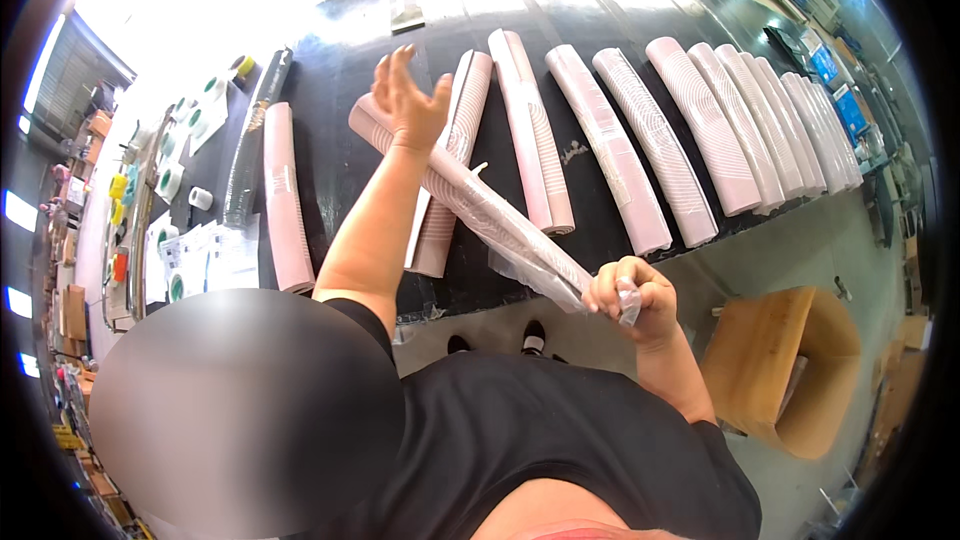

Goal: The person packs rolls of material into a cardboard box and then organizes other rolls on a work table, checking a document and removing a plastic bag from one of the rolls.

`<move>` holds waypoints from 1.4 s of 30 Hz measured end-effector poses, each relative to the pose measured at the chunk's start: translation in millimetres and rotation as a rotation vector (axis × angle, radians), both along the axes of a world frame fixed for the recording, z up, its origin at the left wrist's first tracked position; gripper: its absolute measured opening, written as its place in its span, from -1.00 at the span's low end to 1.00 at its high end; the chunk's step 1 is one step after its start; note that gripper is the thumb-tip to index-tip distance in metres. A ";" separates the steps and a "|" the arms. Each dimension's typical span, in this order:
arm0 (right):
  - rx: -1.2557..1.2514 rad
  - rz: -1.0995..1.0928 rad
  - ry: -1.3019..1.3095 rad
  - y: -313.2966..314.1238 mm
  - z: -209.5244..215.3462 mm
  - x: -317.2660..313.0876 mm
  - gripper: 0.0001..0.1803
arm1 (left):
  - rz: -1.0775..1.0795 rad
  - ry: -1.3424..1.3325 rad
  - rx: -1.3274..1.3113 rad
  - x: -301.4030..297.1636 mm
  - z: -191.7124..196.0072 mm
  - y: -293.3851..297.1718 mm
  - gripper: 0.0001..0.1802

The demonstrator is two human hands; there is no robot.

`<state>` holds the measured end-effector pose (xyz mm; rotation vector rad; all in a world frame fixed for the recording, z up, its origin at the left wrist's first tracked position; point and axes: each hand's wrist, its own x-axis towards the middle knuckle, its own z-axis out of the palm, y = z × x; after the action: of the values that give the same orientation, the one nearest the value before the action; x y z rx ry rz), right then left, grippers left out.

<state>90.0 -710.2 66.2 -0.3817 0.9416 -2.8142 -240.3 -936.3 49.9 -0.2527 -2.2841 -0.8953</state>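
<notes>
A pink rolled mat [480, 198] in clear plastic film lies slantwise over another pink roll [464, 105] on the black table. My left hand [405, 105] is raised at its far end, fingers spread and holding nothing; whether the palm touches the roll I cannot tell. At the near end, past the table's front edge, my right hand [637, 302] is closed on the clear plastic film [540, 275], a crumpled bit of which sticks out between the fingers. Ridged curved lines run over the roll's pink surface.
Several more pink rolls [705, 130] lie side by side to the right, and one [282, 195] lies at the left beside a dark wrapped roll [255, 140]. Tape rolls [170, 180] and papers [215, 255] are at the far left. An open cardboard box [750, 365] stands on the floor at right.
</notes>
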 end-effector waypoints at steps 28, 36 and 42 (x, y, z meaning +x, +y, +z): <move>1.038 -0.278 -1.353 96.5 -146.2 274.6 -0.32 | -0.606 0.399 0.147 -33.9 -31.2 195.6 -0.33; 1.274 -0.190 -0.635 16.1 -135.3 92.3 -0.17 | -0.758 0.344 0.203 61.6 9.2 165.9 -0.29; 1.154 0.004 -0.572 -41.5 -125.5 58.6 -0.54 | -0.979 0.013 0.305 138.7 -29.5 145.2 -0.27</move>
<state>148.7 -751.6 -59.3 0.5219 2.0413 -1.7066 -101.6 -791.1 20.4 -1.2866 -1.9105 -1.6699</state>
